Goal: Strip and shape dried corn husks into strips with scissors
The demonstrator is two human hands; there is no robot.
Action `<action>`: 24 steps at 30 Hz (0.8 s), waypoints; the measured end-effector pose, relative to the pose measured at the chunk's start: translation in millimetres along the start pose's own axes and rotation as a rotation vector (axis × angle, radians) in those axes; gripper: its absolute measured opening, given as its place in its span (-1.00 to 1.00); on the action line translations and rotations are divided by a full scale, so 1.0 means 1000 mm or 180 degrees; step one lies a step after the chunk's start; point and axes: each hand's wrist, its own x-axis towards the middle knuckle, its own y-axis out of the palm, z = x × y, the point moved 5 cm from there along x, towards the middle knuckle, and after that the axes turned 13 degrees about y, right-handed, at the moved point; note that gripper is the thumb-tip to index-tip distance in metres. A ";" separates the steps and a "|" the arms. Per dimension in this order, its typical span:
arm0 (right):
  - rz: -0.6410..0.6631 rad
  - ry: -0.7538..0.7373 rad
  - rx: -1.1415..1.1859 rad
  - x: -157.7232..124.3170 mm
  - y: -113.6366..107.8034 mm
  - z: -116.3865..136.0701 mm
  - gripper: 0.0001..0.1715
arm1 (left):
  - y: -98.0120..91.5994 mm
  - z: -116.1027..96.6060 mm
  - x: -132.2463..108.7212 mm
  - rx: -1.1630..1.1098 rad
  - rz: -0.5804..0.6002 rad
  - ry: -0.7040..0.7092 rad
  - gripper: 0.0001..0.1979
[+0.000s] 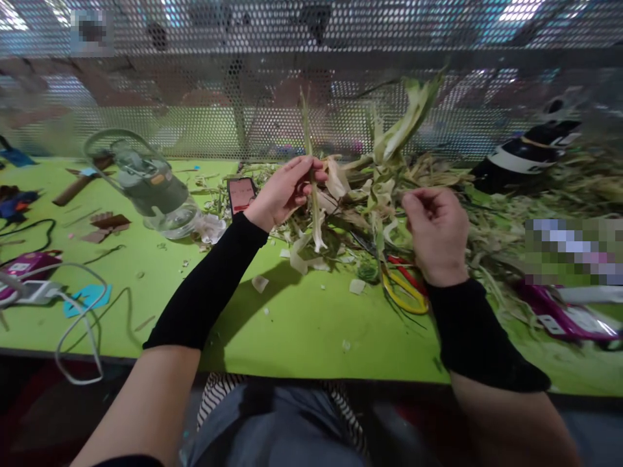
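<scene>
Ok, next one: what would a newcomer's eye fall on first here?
The bright green table, with a big pile of dried leaves heaped at its centre and right. Above it the left hand pinches a long pale leaf strip upright, while the right hand is curled shut beside the pile. A clear bottle lies tilted at the left.

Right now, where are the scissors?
In the head view the scissors lie on the green table right of centre, handles just below the right hand, blades running under the husks; the left hand pinches a husk strip further left.
</scene>
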 end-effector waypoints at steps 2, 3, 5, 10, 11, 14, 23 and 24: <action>0.0036 0.0032 -0.0150 0.004 0.001 -0.004 -0.87 | 0.000 -0.006 -0.001 0.0015 -0.0059 0.0057 -0.75; 0.0153 0.0013 -0.0231 0.003 0.003 -0.003 -0.87 | 0.000 -0.008 -0.002 0.0004 -0.0078 0.0072 -0.74; 0.0758 -0.0103 -0.0578 -0.004 0.012 0.001 -0.82 | 0.000 -0.011 -0.002 -0.0052 -0.0088 0.0088 -0.74; 0.2269 -0.0148 -0.2217 -0.028 0.029 0.000 -0.57 | 0.001 -0.009 -0.001 -0.0142 -0.0060 0.0081 -0.72; 0.2293 -0.0069 -0.2499 -0.028 0.028 -0.003 -0.55 | 0.001 -0.008 -0.001 -0.0105 -0.0070 0.0072 -0.73; 0.2478 0.0142 -0.2951 -0.024 0.027 -0.014 -0.54 | -0.002 -0.006 0.000 0.0048 -0.0182 0.0042 -0.79; 0.2001 0.0367 -0.0693 -0.015 0.016 0.002 -0.48 | -0.004 0.003 0.000 0.0282 0.0027 -0.0131 -0.79; 0.1939 0.0480 -0.0483 -0.015 0.016 0.003 -0.51 | -0.002 0.007 0.000 0.0315 0.0140 -0.0197 -0.79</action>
